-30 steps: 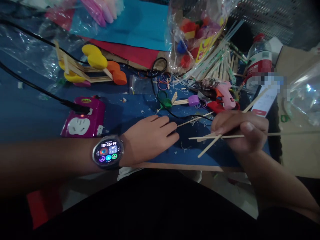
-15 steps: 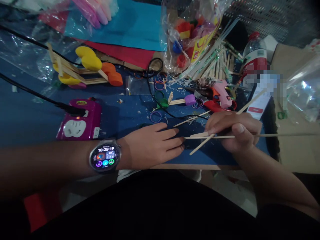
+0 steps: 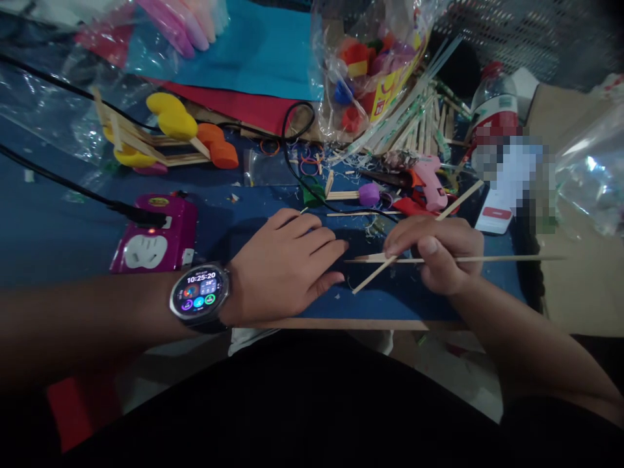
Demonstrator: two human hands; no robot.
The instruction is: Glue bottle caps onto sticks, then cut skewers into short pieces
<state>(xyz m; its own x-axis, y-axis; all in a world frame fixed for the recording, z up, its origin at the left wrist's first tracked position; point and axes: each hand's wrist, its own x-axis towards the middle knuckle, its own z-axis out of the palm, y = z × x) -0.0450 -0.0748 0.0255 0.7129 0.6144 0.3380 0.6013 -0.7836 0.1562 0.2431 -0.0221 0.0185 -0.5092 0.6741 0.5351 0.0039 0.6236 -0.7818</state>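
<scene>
My right hand (image 3: 439, 250) is closed round thin wooden sticks. One long stick (image 3: 517, 258) runs almost level through the grip, and a shorter stick (image 3: 373, 276) slants across it. A flat pale piece of wood (image 3: 370, 258) shows beside their crossing. My left hand (image 3: 292, 266), a smartwatch (image 3: 199, 294) on its wrist, is palm down over the blue table with its fingers apart and bent. Its thumb and fingertips are just left of the stick ends. A tiny pale tip pokes out past its knuckles; what it belongs to is hidden.
Behind the hands are a pink glue gun (image 3: 429, 182), a green cap (image 3: 312, 192) and purple cap (image 3: 369, 194) joined by sticks, and a phone (image 3: 507, 188). A purple power socket (image 3: 153, 234) sits left, near a stick frame with yellow caps (image 3: 173, 117). A black cable (image 3: 287, 162) loops across.
My left hand has drawn back from the stick ends, and its fingers have bent and spread. My right hand has shifted slightly left with the sticks. A loose stick behind now lies more level.
</scene>
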